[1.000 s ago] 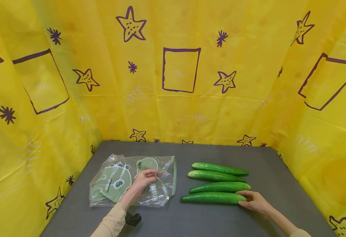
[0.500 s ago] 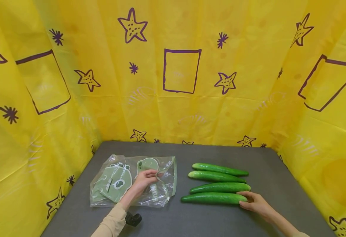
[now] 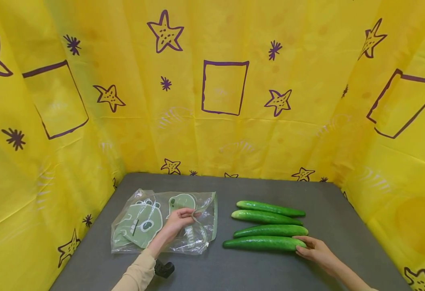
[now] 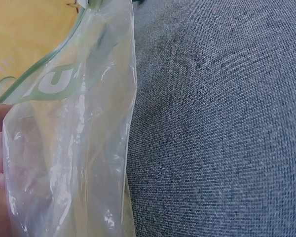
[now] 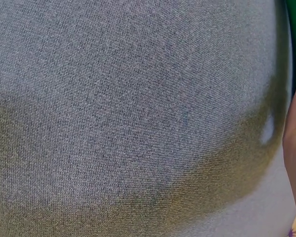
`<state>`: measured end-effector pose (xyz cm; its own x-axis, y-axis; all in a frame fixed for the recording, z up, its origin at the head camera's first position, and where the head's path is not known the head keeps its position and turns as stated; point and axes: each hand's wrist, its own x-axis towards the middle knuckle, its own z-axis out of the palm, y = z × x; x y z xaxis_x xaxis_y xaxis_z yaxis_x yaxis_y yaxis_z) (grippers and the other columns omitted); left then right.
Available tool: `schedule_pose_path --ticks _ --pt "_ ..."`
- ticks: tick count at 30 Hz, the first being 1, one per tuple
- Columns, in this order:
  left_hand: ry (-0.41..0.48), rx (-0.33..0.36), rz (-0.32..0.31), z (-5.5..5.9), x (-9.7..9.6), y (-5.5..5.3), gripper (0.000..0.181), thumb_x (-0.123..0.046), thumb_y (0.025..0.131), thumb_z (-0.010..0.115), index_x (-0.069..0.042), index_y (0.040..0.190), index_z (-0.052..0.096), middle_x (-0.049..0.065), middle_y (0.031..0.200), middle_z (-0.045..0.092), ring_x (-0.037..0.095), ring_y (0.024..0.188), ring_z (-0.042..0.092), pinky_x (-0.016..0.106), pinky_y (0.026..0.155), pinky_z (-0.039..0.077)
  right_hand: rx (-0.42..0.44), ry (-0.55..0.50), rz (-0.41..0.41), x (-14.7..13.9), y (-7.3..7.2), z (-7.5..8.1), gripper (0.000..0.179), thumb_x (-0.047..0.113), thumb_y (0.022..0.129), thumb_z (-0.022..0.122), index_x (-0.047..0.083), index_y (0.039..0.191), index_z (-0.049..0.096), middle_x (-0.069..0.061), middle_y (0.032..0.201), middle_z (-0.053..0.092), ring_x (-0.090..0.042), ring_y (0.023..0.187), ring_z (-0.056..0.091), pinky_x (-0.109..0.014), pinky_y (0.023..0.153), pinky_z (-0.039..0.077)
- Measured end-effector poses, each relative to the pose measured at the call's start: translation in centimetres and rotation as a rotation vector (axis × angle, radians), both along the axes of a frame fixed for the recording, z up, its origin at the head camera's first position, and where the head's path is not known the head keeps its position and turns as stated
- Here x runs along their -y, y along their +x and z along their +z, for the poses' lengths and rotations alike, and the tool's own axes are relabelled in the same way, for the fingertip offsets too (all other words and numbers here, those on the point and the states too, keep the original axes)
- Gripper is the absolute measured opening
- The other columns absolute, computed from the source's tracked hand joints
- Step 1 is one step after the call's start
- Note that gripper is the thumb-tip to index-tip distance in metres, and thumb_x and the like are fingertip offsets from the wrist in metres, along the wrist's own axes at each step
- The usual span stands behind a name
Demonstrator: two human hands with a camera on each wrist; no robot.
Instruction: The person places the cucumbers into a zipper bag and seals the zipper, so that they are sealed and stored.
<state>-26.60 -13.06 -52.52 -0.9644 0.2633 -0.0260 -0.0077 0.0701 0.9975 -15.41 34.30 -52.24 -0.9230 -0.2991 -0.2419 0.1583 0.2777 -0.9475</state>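
Observation:
In the head view a clear plastic bag with green cartoon prints (image 3: 145, 222) lies on the left of the table. My left hand (image 3: 179, 220) pinches the green-edged mouth of the bag, lifting it slightly. In the left wrist view the clear bag (image 4: 89, 148) hides part of the fingers. Several green cucumbers lie in a row to the right of the bag. My right hand (image 3: 316, 251) holds the right end of the front cucumber (image 3: 259, 243), thumb on the near side and fingers on the far side. Only a sliver of green and the hand's edge show in the right wrist view.
Behind the front cucumber lie a second cucumber (image 3: 267, 230), a third (image 3: 263, 216) and the farthest one (image 3: 267, 207). A black strap-like object (image 3: 164, 268) is beside the left forearm. Yellow patterned curtains (image 3: 219, 141) border the grey table (image 3: 234, 275).
My right hand has shifted very slightly to the right at the end of the front cucumber. The left hand and the bag hold still. The head view has drifted a little.

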Motion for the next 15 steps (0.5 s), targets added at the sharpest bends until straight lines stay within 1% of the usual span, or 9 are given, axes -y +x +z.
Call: schedule_pose_path --ticks 5,7,9,12,14,15 --pt "0.003 0.007 0.004 0.07 -0.06 0.03 0.037 0.004 0.082 0.062 0.017 0.116 0.055 0.024 0.110 0.067 0.001 0.085 0.064 0.016 0.075 0.052 0.007 -0.036 0.005 -0.27 -0.07 -0.01 0.057 0.016 0.095 0.055 -0.017 0.136 0.034 -0.033 0.140 0.038 0.003 0.101 0.060 -0.025 0.092 0.053" --pt "0.006 0.008 0.006 0.10 -0.07 0.02 0.038 0.004 0.082 0.062 0.017 0.117 0.055 0.025 0.110 0.067 0.001 0.085 0.064 0.016 0.075 0.052 0.013 -0.055 0.004 -0.37 -0.10 0.09 0.056 0.017 0.095 0.055 -0.016 0.136 0.034 -0.027 0.140 0.041 0.003 0.102 0.060 -0.025 0.092 0.052" --pt "0.006 0.003 0.000 0.17 -0.06 0.05 0.038 0.004 0.082 0.062 0.017 0.117 0.054 0.025 0.111 0.067 0.001 0.086 0.064 0.016 0.076 0.052 0.017 -0.086 0.002 -0.50 -0.15 0.25 0.056 0.016 0.096 0.055 -0.015 0.137 0.035 -0.016 0.136 0.048 0.003 0.102 0.060 -0.023 0.092 0.052" --pt "0.003 -0.002 -0.004 0.26 -0.08 0.11 0.038 0.004 0.082 0.061 0.017 0.117 0.054 0.025 0.111 0.066 0.001 0.087 0.064 0.016 0.077 0.052 0.011 -0.163 0.012 -0.71 -0.25 0.54 0.053 0.014 0.096 0.054 -0.013 0.137 0.036 0.006 0.124 0.055 0.004 0.103 0.060 -0.020 0.092 0.051" --pt "0.002 -0.002 -0.006 0.31 -0.11 0.13 0.038 0.004 0.082 0.061 0.017 0.117 0.054 0.026 0.112 0.066 0.001 0.087 0.064 0.016 0.077 0.052 0.009 -0.221 0.018 -0.84 -0.36 0.78 0.045 0.012 0.096 0.053 -0.006 0.136 0.041 0.018 0.117 0.056 0.005 0.104 0.059 -0.019 0.093 0.050" --pt "0.002 0.001 -0.004 0.32 -0.13 0.12 0.038 0.004 0.082 0.061 0.017 0.117 0.054 0.026 0.112 0.066 0.001 0.087 0.064 0.016 0.077 0.052 0.008 -0.247 0.017 -0.89 -0.42 0.91 0.041 0.010 0.096 0.052 -0.001 0.134 0.045 0.020 0.114 0.056 0.005 0.104 0.059 -0.018 0.093 0.050"
